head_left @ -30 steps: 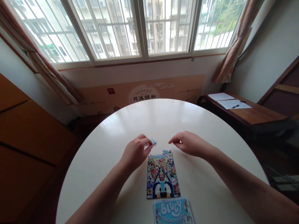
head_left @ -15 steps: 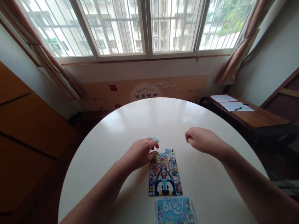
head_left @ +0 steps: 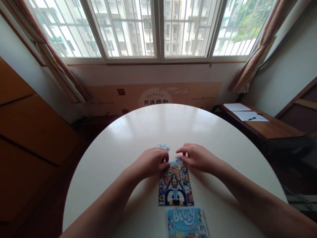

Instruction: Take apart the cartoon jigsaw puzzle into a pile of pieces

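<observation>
A jigsaw puzzle (head_left: 175,185) with a blue cartoon dog lies on the white table, mostly assembled, its top edge uneven. At its upper left corner is my left hand (head_left: 153,162), fingers curled down toward the thumb; whatever is between the tips is hidden. My right hand (head_left: 198,157) reaches in at the upper right corner, index finger stretched out and thumb apart, close to light blue pieces (head_left: 177,159) there. Beyond my left fingers lies a small pile of loose blue puzzle pieces (head_left: 163,146). Below the puzzle is a blue "Bluey" picture sheet (head_left: 187,223).
The round white table (head_left: 111,138) has its far edge near a printed cardboard panel (head_left: 203,92) under the window. At right, a wooden side table (head_left: 279,127) carries papers (head_left: 250,115) and a pen (head_left: 252,119). An orange cabinet (head_left: 29,138) stands left.
My right hand has moved left from bare tabletop to the puzzle's upper right corner, its fingers spreading from a closed shape. My left fingers have curled lower by the upper left corner.
</observation>
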Demonstrator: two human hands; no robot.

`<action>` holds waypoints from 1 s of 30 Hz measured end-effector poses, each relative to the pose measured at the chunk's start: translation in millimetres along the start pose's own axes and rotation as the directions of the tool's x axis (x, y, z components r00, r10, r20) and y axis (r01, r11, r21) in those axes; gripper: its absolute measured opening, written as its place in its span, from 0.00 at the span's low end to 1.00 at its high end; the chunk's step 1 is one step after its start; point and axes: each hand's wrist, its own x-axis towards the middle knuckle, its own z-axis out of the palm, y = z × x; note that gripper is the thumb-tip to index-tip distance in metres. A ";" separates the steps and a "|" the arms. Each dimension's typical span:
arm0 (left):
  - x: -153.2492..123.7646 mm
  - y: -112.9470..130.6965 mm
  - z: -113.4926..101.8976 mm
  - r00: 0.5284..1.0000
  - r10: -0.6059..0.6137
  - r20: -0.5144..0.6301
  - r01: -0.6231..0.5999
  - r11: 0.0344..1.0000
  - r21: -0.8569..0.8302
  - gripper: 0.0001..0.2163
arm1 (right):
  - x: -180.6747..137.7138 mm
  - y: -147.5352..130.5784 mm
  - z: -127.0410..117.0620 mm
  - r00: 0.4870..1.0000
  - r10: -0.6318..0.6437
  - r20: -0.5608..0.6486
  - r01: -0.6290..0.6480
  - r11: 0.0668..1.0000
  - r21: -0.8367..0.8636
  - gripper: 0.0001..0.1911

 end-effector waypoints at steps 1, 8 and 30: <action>-0.1 -0.2 0.3 1.000 -0.007 0.002 0.007 1.000 0.000 0.03 | 0.1 1.7 1.3 1.000 -0.003 0.011 0.002 1.000 0.003 0.12; 0.8 -2.0 3.4 1.000 -0.007 -0.008 0.007 1.000 -0.020 0.04 | 2.5 6.5 5.0 0.999 -0.019 0.034 0.017 0.999 0.051 0.09; 2.4 -4.5 3.0 0.999 -0.032 0.016 0.033 0.996 -0.088 0.05 | 5.4 18.3 -2.1 0.991 -0.100 0.090 0.070 0.954 0.292 0.12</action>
